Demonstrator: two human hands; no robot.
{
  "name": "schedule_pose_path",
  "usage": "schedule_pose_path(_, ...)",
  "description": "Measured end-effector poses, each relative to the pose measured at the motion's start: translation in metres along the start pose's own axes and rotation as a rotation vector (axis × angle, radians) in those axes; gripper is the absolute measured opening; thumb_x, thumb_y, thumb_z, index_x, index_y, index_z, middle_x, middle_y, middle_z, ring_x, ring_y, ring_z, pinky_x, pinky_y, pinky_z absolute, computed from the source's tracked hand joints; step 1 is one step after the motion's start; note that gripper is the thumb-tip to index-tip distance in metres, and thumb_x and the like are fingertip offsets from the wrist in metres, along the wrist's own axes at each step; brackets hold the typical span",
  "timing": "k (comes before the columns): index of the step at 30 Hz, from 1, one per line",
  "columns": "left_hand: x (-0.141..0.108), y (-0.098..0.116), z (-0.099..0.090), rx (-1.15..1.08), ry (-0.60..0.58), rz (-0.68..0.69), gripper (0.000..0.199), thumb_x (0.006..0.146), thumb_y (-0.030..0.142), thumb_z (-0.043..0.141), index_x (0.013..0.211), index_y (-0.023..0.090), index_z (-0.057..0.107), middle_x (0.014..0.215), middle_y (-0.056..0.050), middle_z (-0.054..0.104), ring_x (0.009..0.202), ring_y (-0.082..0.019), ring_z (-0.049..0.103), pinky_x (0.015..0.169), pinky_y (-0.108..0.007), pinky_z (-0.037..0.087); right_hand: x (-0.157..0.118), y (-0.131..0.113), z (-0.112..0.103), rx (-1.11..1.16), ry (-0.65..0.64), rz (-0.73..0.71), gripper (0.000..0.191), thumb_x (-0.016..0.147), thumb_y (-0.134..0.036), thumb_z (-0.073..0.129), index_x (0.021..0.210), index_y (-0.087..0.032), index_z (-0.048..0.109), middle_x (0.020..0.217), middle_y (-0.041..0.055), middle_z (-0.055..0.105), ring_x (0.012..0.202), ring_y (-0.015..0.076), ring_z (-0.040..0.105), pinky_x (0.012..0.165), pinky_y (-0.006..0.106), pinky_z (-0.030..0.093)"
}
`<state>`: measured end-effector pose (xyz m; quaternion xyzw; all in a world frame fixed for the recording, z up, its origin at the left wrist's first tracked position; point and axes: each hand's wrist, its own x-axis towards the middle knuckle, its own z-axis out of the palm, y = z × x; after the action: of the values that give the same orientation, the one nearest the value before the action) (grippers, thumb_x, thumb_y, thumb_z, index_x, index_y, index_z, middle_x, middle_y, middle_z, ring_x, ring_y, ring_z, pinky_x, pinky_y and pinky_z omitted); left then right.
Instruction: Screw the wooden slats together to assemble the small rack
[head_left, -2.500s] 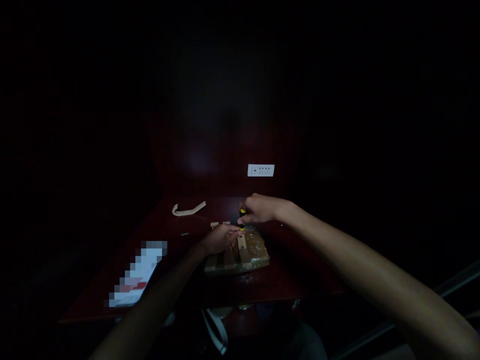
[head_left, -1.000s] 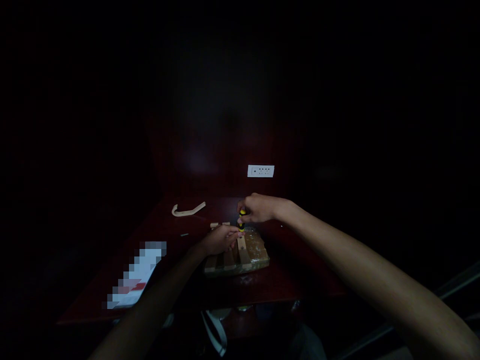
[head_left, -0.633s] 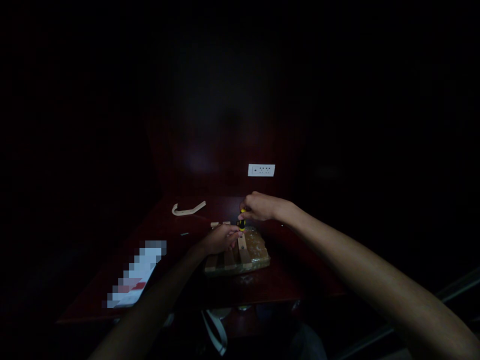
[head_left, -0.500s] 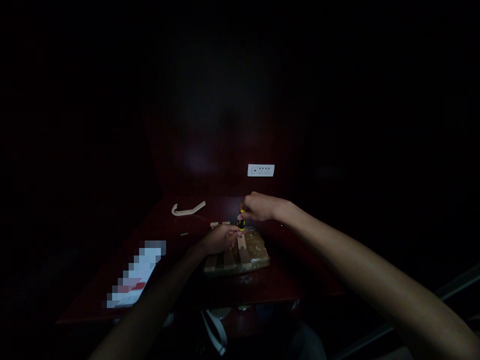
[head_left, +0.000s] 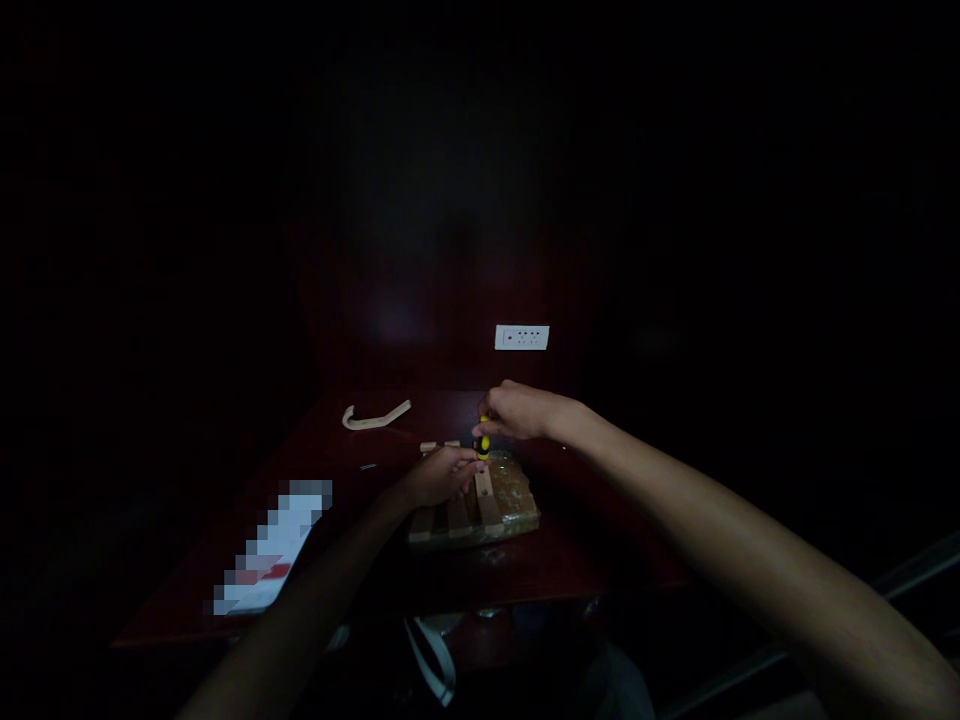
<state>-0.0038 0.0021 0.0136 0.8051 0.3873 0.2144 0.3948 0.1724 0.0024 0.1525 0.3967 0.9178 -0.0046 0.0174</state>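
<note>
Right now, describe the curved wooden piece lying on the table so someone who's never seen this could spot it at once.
Start at the dark red table under the white wall socket. Left of the slatted wooden assembly that both hands work on, toward the table's far edge, lies the curved wooden piece. It alone is pale, hook-shaped, and untouched.

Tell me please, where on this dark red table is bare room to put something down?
Bare patches on the table: right of the slatted wooden piece, and between the curved wooden part and the white sheet. It is crowded where the left hand rests on the slats and the right hand grips the yellow-black screwdriver.
</note>
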Motion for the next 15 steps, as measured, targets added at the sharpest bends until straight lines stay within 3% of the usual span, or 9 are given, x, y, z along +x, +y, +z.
schedule_pose_path(4, -0.0005, 0.0000, 0.0006, -0.011, 0.004, 0.006, 0.045, 0.090, 0.053, 0.041, 0.095, 0.014, 0.063, 0.062, 0.001, 0.053, 0.048, -0.010, 0.048, 0.044, -0.019, 0.036, -0.0014, -0.0031, -0.0031, 0.005, -0.023, 0.007, 0.034, 0.083, -0.044, 0.062, 0.099, -0.015, 0.071, 0.080, 0.0086, 0.070, 0.067, 0.0165, 0.061, 0.057, 0.025, 0.038)
schedule_pose_path(7, -0.0006, -0.0013, 0.0008, 0.004, 0.003, 0.007, 0.045, 0.090, 0.052, 0.040, 0.096, 0.014, 0.063, 0.062, 0.001, 0.054, 0.048, -0.010, 0.048, 0.044, -0.019, 0.036, -0.0023, -0.0032, -0.0053, 0.030, -0.054, -0.034, 0.028, 0.083, -0.034, 0.063, 0.105, -0.016, 0.068, 0.079, 0.0054, 0.069, 0.065, 0.0142, 0.059, 0.058, 0.023, 0.038)
schedule_pose_path(10, -0.0005, -0.0019, 0.0005, 0.016, 0.001, 0.002, 0.043, 0.090, 0.050, 0.040, 0.096, 0.014, 0.063, 0.063, 0.001, 0.054, 0.048, -0.010, 0.049, 0.045, -0.020, 0.036, -0.0025, -0.0013, -0.0052, 0.008, -0.049, -0.052, 0.020, 0.086, -0.026, 0.060, 0.100, -0.015, 0.070, 0.078, 0.0051, 0.069, 0.066, 0.0135, 0.059, 0.060, 0.023, 0.038)
schedule_pose_path(15, -0.0002, -0.0008, -0.0004, 0.014, -0.006, -0.014, 0.042, 0.089, 0.050, 0.041, 0.095, 0.014, 0.062, 0.063, 0.001, 0.054, 0.049, -0.011, 0.049, 0.046, -0.021, 0.036, -0.0031, -0.0004, -0.0025, -0.003, -0.026, 0.004, 0.026, 0.088, -0.036, 0.058, 0.093, -0.014, 0.071, 0.075, 0.0069, 0.068, 0.063, 0.0141, 0.058, 0.057, 0.024, 0.036)
